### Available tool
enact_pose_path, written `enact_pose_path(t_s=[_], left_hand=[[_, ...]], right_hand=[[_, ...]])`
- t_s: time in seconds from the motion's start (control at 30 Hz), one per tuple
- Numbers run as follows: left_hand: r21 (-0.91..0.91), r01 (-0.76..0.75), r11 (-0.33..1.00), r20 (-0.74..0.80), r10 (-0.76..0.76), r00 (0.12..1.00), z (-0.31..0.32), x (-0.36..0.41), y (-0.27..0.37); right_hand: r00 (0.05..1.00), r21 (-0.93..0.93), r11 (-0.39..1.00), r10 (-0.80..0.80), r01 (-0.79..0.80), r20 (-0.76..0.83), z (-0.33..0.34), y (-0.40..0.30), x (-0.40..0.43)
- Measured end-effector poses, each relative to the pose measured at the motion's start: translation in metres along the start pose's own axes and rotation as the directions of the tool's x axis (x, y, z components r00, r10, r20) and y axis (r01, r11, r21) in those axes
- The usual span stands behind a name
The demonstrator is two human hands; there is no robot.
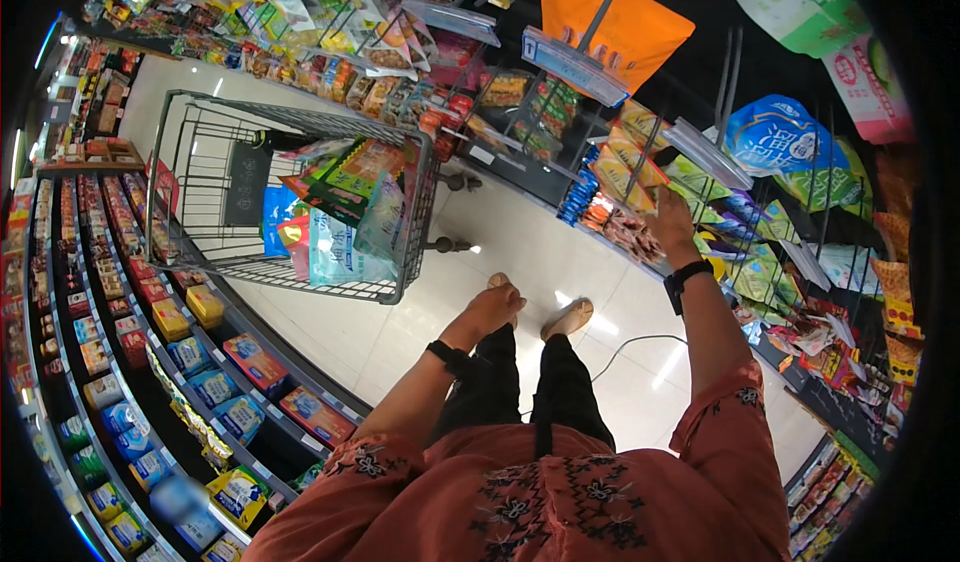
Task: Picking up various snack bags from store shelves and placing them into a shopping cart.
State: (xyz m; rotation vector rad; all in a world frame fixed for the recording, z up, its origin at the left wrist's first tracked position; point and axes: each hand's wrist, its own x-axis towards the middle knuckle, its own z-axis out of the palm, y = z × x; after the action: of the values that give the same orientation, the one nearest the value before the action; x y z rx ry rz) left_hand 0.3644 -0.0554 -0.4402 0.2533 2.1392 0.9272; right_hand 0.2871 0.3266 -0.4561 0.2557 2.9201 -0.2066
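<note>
My right hand (673, 220) reaches to the snack rack on the right, fingers bent at the edge of yellow-orange snack packets (621, 168) hanging from metal hooks. Whether it grips one is hidden by the hand itself. In front of my body hangs my left hand (491, 313), fingers curled, with nothing visible in it. A black band circles each wrist. Ahead to the left stands a wire shopping cart (360, 288). It holds a light-blue snack bag (337, 250), a green packet (352, 175), and a blue packet (279, 220), among others.
Hooks with price-tag holders (574, 66) jut from the rack, bearing an orange pouch (611, 18) and a large blue bag (780, 135). Shelves of boxed goods (255, 363) curve along the left. A thin cable (637, 338) lies on the tiled floor (420, 344) by my feet.
</note>
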Motion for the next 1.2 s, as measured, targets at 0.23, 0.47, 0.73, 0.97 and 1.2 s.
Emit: enact_pose_path(t_s=[0.23, 0.47, 0.73, 0.97, 1.2], left_hand=[[-0.036, -0.121, 0.992, 0.021, 0.122, 0.992, 0.012, 0.008, -0.024], [-0.087, -0.031, 0.996, -0.002, 0.031, 1.000, 0.031, 0.013, -0.039], [-0.122, 0.097, 0.988, 0.001, -0.098, 0.995, 0.024, 0.011, -0.034], [-0.156, 0.130, 0.979, -0.011, -0.133, 0.991, 0.021, 0.008, -0.036], [-0.141, 0.130, 0.981, 0.024, -0.128, 0.992, 0.029, 0.007, -0.039]], right_hand=[[0.999, -0.108, 0.994, -0.017, 0.012, -0.049, 0.030, 0.011, 0.026], [0.989, -0.041, 0.988, 0.149, -0.148, 0.019, 0.024, 0.008, 0.044], [0.988, -0.069, 0.994, 0.075, -0.085, -0.136, 0.039, 0.011, 0.062], [0.989, -0.019, 1.000, -0.021, 0.019, -0.148, 0.039, 0.017, 0.067], [0.990, -0.042, 0.998, -0.045, 0.040, -0.135, 0.040, 0.019, 0.068]])
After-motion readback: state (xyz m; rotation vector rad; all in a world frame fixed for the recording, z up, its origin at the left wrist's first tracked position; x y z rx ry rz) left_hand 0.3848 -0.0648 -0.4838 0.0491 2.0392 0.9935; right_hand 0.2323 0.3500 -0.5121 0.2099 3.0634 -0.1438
